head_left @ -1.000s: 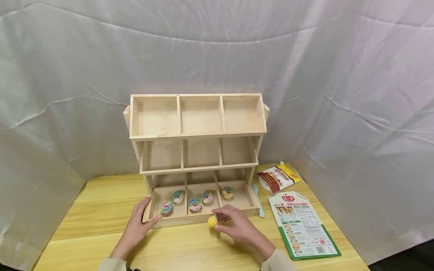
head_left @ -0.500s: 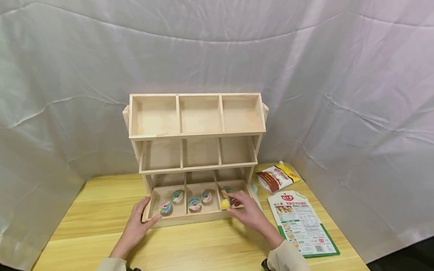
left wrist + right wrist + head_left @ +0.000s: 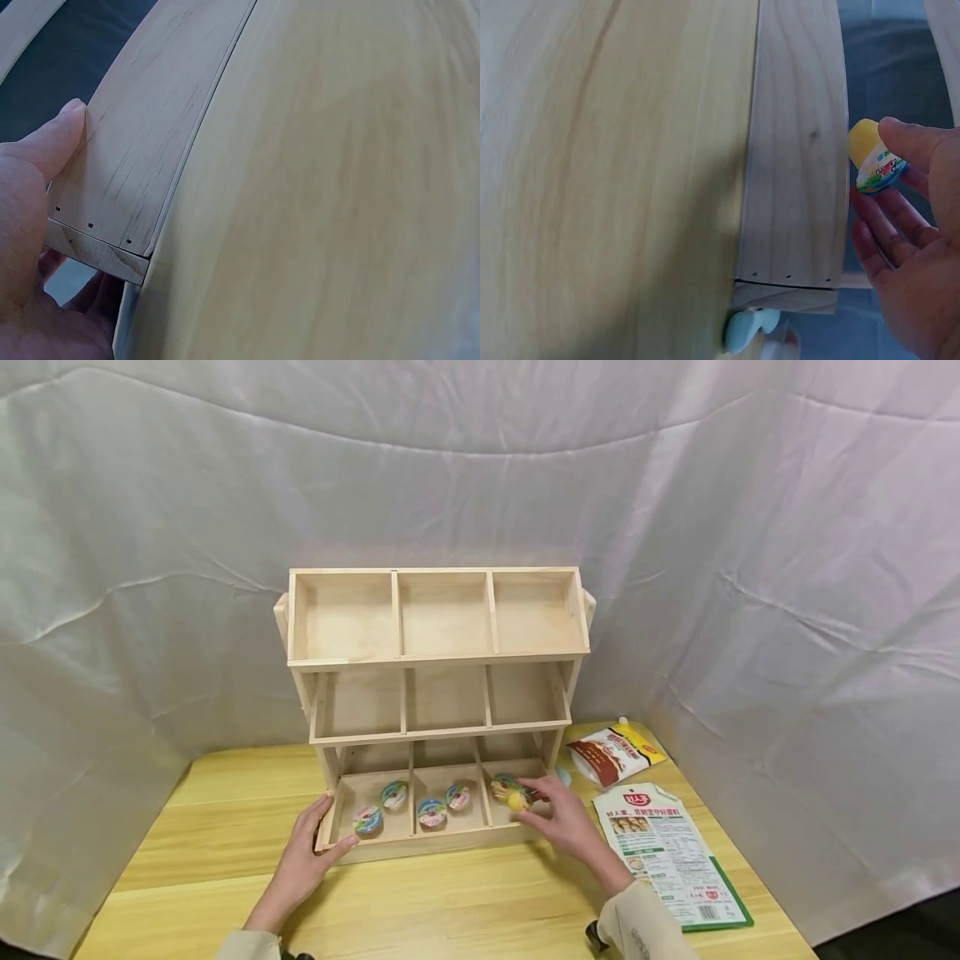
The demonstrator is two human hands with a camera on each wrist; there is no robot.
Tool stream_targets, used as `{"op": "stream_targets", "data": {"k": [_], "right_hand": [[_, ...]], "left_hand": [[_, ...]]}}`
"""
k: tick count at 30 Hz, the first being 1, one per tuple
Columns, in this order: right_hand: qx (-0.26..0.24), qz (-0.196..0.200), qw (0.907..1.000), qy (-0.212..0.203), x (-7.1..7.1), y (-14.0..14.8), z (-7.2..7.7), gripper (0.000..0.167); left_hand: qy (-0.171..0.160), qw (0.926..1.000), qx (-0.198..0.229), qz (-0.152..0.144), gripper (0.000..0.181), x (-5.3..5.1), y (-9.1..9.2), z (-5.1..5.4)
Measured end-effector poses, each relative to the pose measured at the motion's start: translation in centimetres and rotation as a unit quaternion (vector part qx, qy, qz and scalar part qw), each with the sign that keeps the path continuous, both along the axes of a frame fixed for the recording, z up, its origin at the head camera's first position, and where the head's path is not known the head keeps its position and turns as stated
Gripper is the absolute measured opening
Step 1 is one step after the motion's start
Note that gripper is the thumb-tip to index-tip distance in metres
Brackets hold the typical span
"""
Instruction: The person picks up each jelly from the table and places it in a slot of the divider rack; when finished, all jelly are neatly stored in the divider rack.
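Note:
A three-tier wooden display rack stands on the table, each tier split into three compartments. My left hand grips the front left corner of its bottom tray, thumb on the front board. With thumb and fingers, my right hand pinches a yellow jelly cup, tilted, over the bottom right compartment. Another jelly cup lies in that compartment, just behind the held one. Two jelly cups, one of them a blue-rimmed cup, sit in the left compartment. The middle one holds two more, including a pink-lidded cup.
Right of the rack lies a white, red and yellow pouch. In front of it is a flat white and green food packet, partly under my right forearm. A mint-coloured tool lies beside the tray's right end. Grey fabric hangs behind.
My right hand has carried the yellow jelly cup from in front of the tray rightward and back, over the bottom right compartment. My left hand stays at the corner.

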State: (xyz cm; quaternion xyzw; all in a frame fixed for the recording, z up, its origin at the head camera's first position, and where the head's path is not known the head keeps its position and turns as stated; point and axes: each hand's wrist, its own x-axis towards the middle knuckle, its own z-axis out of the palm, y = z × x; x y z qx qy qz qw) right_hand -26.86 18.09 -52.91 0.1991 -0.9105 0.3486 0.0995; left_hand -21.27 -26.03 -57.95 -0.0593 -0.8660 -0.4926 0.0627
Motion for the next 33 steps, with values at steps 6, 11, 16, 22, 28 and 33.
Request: {"op": "stream_targets", "data": {"k": [6, 11, 16, 22, 28, 33], "right_hand": [[0.015, -0.019, 0.9996, 0.016, -0.4, 0.0, -0.1, 0.052], [0.021, -0.026, 0.999, 0.03, -0.9, 0.1, -0.1, 0.05], [0.045, -0.036, 0.9979, 0.03, -1.5, 0.6, -0.6, 0.049], [0.073, -0.034, 0.9961, 0.037, -2.2, 0.9, -0.9, 0.046], [0.085, -0.026, 0.9951, 0.042, -2.7, 0.9, -0.6, 0.045], [0.095, -0.026, 0.9945, 0.034, -2.9, 1.0, -0.7, 0.045]], "left_hand": [[0.002, 1.0, -0.001, 0.0, 0.089, 0.0, 0.0, 0.1], [0.003, 1.0, -0.006, 0.006, 0.089, 0.0, 0.0, 0.0], [0.0, 0.9999, -0.011, 0.007, 0.089, 0.1, 0.1, 0.0], [0.003, 0.9999, -0.008, 0.007, 0.089, -0.1, -0.1, 0.0], [0.012, 0.9998, -0.014, 0.009, 0.088, 0.0, 0.0, 0.0], [0.014, 0.9997, -0.016, 0.008, 0.088, 0.2, 0.1, 0.2]]}}
